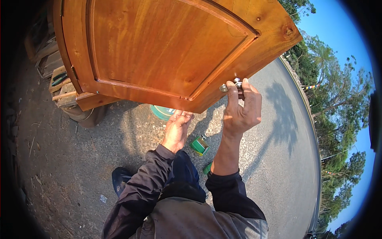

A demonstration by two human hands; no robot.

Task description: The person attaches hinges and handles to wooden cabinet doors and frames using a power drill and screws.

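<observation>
An orange-brown wooden cabinet door (pixel 159 44) with a raised panel and grooved frame stands open in front of me. My right hand (pixel 242 107) pinches a small shiny metal door handle (pixel 223 88) between thumb and fingers. It sits against the door's face near the right edge, and the fingers partly hide it. Whether it is fastened to the wood, I cannot tell. At the door's lower edge, my left hand (pixel 177 129) grips the wood, some of its fingertips hidden behind it.
Metal hinges (pixel 74 72) line the door's left side. Below it stand a green round lid or tub (pixel 160 112) and a small green box (pixel 199 145) on the rough ground. Wooden pallets (pixel 63 93) with a green-handled tool (pixel 59 79) lie left. A paved road (pixel 274 119) curves along the right.
</observation>
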